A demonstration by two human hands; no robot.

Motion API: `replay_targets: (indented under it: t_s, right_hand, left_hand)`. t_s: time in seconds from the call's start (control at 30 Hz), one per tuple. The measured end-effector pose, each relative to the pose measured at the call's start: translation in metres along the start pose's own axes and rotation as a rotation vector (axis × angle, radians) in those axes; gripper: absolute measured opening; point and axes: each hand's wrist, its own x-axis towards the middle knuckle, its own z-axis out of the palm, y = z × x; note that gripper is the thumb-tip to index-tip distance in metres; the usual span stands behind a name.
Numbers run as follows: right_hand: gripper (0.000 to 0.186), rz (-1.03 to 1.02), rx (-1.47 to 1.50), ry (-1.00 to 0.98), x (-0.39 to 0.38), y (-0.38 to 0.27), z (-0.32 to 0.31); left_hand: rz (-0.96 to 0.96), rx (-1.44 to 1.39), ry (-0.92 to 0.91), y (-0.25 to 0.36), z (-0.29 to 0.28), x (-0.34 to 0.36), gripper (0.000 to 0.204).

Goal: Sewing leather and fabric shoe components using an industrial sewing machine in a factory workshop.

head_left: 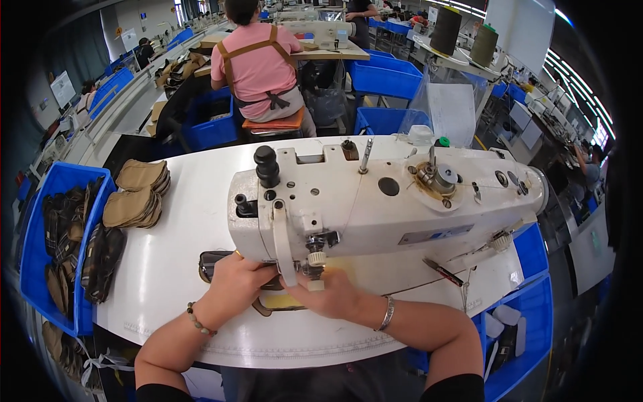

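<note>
One dark fabric piece [210, 263] lies on the bench [167, 261], by the needle end of the white sewing machine [375, 221] — we see the left hand [234, 285] touching it, fingers bent; whether they pinch it, we cannot tell. Right hand [328, 295] just beside, fingers partly hidden — grip likewise unclear to us. Toward the bench's left edge: two tan stacks [132, 209], then a blue bin [35, 268] holding dark plaid pieces [63, 221].
</note>
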Motion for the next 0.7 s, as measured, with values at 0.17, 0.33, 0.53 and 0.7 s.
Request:
replay_targets:
  t_s: [0.17, 0.33, 0.53, 0.7]
  right_hand:
    - [0.024, 0.057, 0.037, -0.033, 0.002, -0.003, -0.002]
    - [0.021, 0.078, 0.151, 0.003, 0.001, 0.003, 0.002]
    - [0.014, 0.227, 0.333, 0.069, 0.002, 0.002, 0.002]
    - [0.013, 0.551, 0.634, -0.055, 0.007, -0.009, -0.004]
  left_hand:
    - [0.035, 0.074, 0.002, 0.0, 0.002, 0.002, 0.024]
    - [0.07, 0.059, -0.017, 0.001, 0.004, 0.005, 0.015]
    - [0.169, 0.07, 0.022, -0.004, 0.013, -0.001, 0.016]
    - [0.137, 0.088, 0.009, -0.002, 0.014, -0.007, 0.02]
